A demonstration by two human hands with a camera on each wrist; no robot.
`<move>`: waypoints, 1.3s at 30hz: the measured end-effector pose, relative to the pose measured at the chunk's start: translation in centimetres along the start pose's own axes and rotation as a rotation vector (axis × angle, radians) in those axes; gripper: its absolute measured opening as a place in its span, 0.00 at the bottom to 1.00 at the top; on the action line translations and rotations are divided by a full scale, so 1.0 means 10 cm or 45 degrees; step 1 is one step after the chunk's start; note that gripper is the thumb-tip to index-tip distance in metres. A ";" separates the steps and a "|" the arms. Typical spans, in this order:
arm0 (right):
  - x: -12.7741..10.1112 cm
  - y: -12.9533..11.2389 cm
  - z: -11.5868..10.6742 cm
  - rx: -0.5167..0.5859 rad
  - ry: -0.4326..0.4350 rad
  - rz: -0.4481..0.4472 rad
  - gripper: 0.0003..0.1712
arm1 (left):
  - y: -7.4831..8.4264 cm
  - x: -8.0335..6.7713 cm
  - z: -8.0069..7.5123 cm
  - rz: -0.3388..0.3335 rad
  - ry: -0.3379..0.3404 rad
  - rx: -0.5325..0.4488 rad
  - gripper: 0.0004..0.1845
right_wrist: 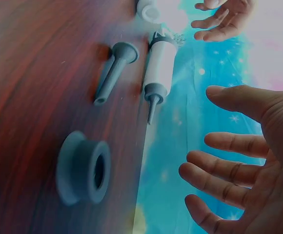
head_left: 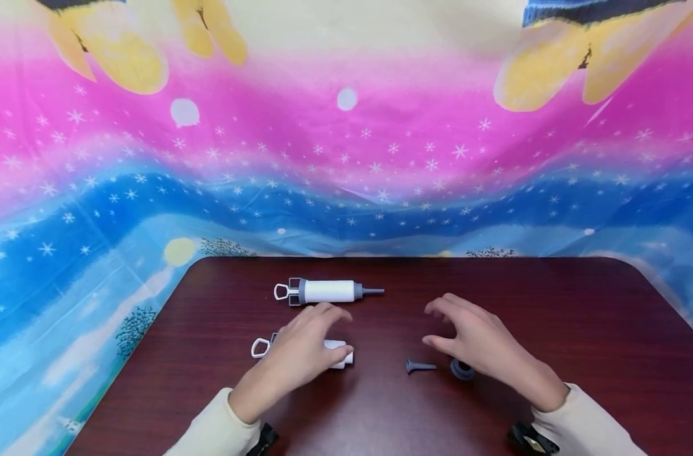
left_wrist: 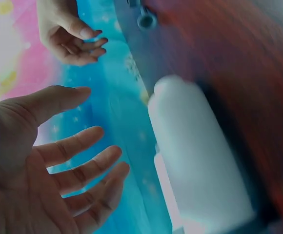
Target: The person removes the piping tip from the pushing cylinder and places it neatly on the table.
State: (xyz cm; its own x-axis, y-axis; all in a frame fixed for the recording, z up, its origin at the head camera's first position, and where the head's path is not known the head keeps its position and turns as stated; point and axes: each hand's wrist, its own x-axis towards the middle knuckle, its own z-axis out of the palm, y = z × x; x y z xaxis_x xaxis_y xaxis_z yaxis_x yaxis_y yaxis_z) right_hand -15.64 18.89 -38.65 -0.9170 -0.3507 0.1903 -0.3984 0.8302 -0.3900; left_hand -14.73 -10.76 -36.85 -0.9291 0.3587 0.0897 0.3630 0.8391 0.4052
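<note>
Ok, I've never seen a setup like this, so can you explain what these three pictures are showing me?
There's no machine here, just a person's two bare hands: the left hand and the right hand. The wide picture comes from a camera worn on the head, looking forward and down. The other two come from cameras on each wrist.

On the dark reddish table lies a white syringe-like tool with a grey tip. Nearer the person is a second white barrel, partly hidden by the left hand in the head view. Toward the right hand lie a loose grey nozzle and a grey ring.

Neither hand holds anything.
</note>
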 end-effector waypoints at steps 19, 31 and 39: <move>0.53 -0.28 0.17 0.100 -0.113 -0.012 0.23 | -0.53 0.29 -0.28 0.017 -0.146 0.053 0.29; 0.92 -0.35 0.29 0.121 -0.224 -0.053 0.28 | -0.81 0.57 -0.36 0.029 -0.263 0.052 0.33; 1.16 -0.35 0.41 0.142 -0.287 -0.002 0.30 | -0.91 0.78 -0.33 0.054 -0.357 0.040 0.34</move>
State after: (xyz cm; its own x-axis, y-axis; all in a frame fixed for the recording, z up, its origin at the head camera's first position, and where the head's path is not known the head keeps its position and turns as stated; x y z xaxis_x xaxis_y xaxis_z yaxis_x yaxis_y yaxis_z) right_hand -24.98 10.12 -38.75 -0.8928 -0.4504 -0.0099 -0.3885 0.7809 -0.4892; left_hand -25.53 -16.94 -36.87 -0.8589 0.4894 -0.1508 0.4074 0.8315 0.3776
